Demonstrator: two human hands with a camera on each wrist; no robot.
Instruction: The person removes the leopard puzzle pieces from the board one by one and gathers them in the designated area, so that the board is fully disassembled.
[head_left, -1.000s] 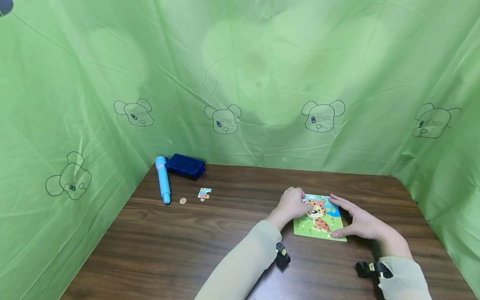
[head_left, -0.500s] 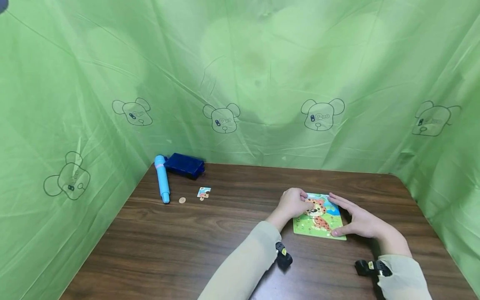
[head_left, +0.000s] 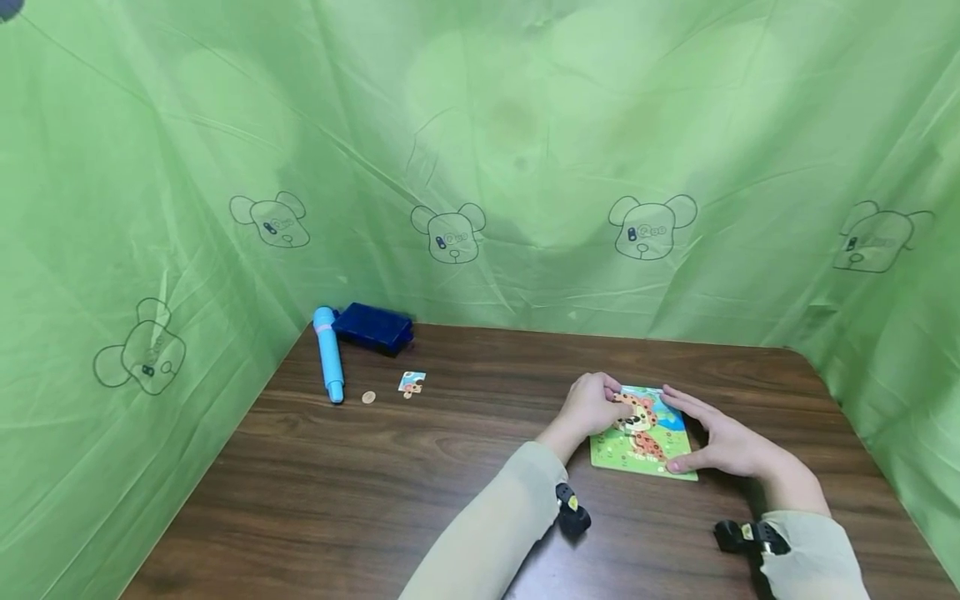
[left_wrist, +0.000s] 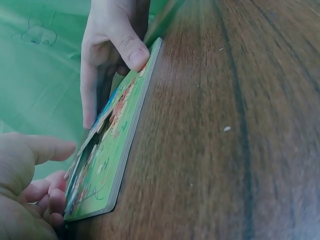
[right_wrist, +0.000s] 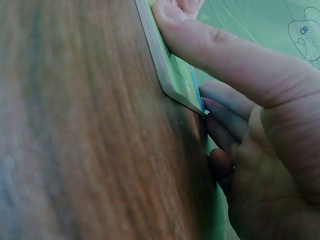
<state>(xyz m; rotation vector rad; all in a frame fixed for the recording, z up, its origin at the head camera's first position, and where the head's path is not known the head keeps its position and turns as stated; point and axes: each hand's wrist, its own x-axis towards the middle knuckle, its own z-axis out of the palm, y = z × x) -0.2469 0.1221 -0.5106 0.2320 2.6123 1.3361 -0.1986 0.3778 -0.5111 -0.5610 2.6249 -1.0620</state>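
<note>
A green puzzle board (head_left: 651,446) with a spotted leopard picture lies flat on the brown table (head_left: 390,483). My left hand (head_left: 592,403) sits at its upper left corner, fingers curled on a puzzle piece (left_wrist: 92,137) that stands tilted over a dark slot. My right hand (head_left: 712,437) braces the right side: straight fingers lie along the board and the thumb (left_wrist: 132,50) presses the near edge. The right wrist view shows the board (right_wrist: 176,75) edge-on, with that thumb (right_wrist: 200,37) against it.
A loose puzzle piece (head_left: 411,383), a small coin (head_left: 367,397), a light blue pen-like tube (head_left: 328,365) and a dark blue box (head_left: 373,327) lie at the table's far left. Green sheeting (head_left: 480,167) walls in the back and both sides.
Both hands stay at the board. The left hand's fingers have shifted slightly over the leopard's head; nothing else on the table has moved.
</note>
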